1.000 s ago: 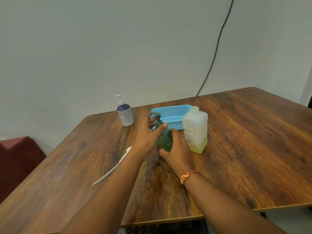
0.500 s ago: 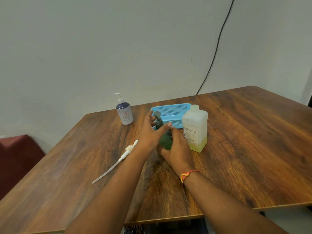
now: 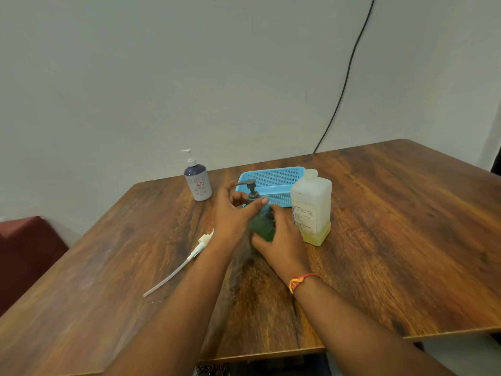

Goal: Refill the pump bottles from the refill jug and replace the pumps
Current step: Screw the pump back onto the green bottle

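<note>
A dark green pump bottle [image 3: 261,225] stands mid-table with its grey pump head [image 3: 248,184] on top. My left hand [image 3: 233,215] wraps the bottle's neck just under the pump, thumb across the collar. My right hand [image 3: 282,240] grips the bottle's body from the right. The translucent refill jug [image 3: 311,207], with a little yellow liquid at its bottom, stands upright just right of my right hand. A blue-and-white pump bottle [image 3: 198,180] stands at the back left with its white pump on. A loose white pump with a long tube [image 3: 184,263] lies on the table to the left.
A light blue mesh basket [image 3: 273,177] sits behind the green bottle and the jug. The wooden table [image 3: 393,240] ends near my body and at the right. A black cable [image 3: 344,85] runs down the wall. A dark red seat [image 3: 24,251] is at the far left.
My left hand has shifted slightly around the green bottle's neck, and the grey pump head has turned. The loose white pump's head is now more exposed beside my left arm.
</note>
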A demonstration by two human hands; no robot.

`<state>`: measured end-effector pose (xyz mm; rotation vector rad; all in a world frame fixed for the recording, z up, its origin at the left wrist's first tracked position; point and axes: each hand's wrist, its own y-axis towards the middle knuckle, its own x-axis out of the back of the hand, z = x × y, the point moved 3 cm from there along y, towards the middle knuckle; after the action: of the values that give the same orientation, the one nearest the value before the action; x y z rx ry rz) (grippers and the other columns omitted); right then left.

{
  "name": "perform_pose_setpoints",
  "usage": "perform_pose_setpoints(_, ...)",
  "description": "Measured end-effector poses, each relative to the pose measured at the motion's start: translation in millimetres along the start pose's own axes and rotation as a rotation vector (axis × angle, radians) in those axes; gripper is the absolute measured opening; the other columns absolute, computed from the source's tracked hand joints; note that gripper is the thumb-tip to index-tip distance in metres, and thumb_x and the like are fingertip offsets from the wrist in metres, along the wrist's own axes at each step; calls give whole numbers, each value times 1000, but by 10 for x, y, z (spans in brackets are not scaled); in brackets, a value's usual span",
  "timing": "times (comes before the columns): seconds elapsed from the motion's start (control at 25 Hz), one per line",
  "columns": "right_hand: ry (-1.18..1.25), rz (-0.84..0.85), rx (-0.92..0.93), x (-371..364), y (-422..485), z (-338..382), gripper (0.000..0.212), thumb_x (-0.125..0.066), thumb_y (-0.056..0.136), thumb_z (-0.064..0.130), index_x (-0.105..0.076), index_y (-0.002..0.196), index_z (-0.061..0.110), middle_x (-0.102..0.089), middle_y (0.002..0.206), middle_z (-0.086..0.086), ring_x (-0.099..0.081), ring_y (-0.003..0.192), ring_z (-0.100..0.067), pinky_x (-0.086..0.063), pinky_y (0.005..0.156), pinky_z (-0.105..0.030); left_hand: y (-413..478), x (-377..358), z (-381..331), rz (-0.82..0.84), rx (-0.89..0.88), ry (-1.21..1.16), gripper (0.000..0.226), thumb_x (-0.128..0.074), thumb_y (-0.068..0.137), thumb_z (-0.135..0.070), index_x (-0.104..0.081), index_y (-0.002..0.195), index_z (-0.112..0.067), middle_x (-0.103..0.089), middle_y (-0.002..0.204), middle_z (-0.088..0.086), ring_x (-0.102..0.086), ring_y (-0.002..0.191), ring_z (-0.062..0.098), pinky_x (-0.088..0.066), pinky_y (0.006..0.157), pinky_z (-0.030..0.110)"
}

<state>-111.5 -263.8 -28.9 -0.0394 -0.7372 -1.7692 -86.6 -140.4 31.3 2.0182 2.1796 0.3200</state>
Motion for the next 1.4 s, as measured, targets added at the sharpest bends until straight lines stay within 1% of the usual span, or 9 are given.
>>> perform_pose_setpoints(0.12, 29, -9, 6, 14, 23, -9, 67, -78, 79, 41, -46, 136, 28, -58, 129, 4, -56, 117, -15, -52, 90, -27, 29, 36, 17, 107, 23, -65, 57, -77, 88, -8, -49, 137, -12, -77, 112, 12, -73, 112, 25, -55, 101, 52)
perform_pose_setpoints(0.24, 35, -6, 3, 31, 51, -27, 66, -80, 79, 41, -48, 134, 27, -59, 128, 4, -57, 116, -14, -50, 88, -24, 42, 90, -35, 247, 49, -75, 51, -65, 97, -7, -46, 145, -11, -75, 120, 9, -70, 118, 20, -55, 102, 42)
perform_pose_setpoints(0.44, 56, 9, -4, 25, 35, -13, 67, -80, 81, 37, -48, 138, 27, -57, 131, 4, -52, 117, -9, -43, 88, -17, 28, 110, -7, 180, 25, -29, 51, -77, 90, -13, -56, 136, -7, -77, 116, 10, -72, 113, 22, -57, 101, 44)
perform_pose_setpoints(0.56, 60, 5, 1, 31, 36, -8, 67, -80, 80, 38, -48, 139, 28, -57, 133, 5, -53, 120, -10, -45, 90, -19, 9, 70, 58, 125, -17, 9, 31, -79, 87, -15, -70, 116, -7, -78, 113, 7, -74, 109, 19, -59, 97, 46)
perform_pose_setpoints(0.72, 44, 9, 12, 41, 62, 2, 66, -79, 81, 39, -49, 138, 27, -59, 131, 5, -53, 113, -7, -47, 89, -21, 13, 53, 36, 161, -29, 13, 19, -71, 94, -17, -73, 114, -15, -77, 114, 2, -73, 110, 15, -60, 87, 28)
perform_pose_setpoints(1.0, 45, 37, 4, 2, 60, -61, 70, -78, 80, 44, -46, 140, 31, -60, 133, 4, -57, 121, -16, -54, 97, -35, 62, 110, 34, 315, -9, 24, 24, -65, 99, -16, -71, 121, -10, -75, 122, 6, -69, 117, 17, -57, 94, 27)
perform_pose_setpoints(1.16, 83, 77, -15, 25, 53, -69, 68, -77, 83, 37, -46, 143, 30, -61, 130, 3, -58, 118, -15, -52, 94, -31, 62, 234, 191, 446, 113, 141, 61, -82, 83, -35, -58, 137, -23, -68, 134, -5, -62, 127, 13, -48, 110, 39)
perform_pose_setpoints(1.24, 87, 96, -30, 41, 63, -78, 65, -76, 83, 32, -48, 141, 28, -61, 127, 4, -59, 115, -15, -51, 92, -29, 0, 243, 248, 405, 134, 226, 68, -88, 73, -40, -61, 133, -26, -71, 128, -7, -64, 123, 11, -48, 111, 42)
perform_pose_setpoints(1.4, 144, 122, -53, -56, 44, -107, 65, -80, 80, 38, -47, 136, 31, -59, 134, 2, -57, 124, -16, -53, 101, -40, -33, 278, 98, 160, 10, 159, 45, -85, 81, -21, -67, 122, -17, -75, 115, -3, -70, 112, 13, -59, 93, 29)
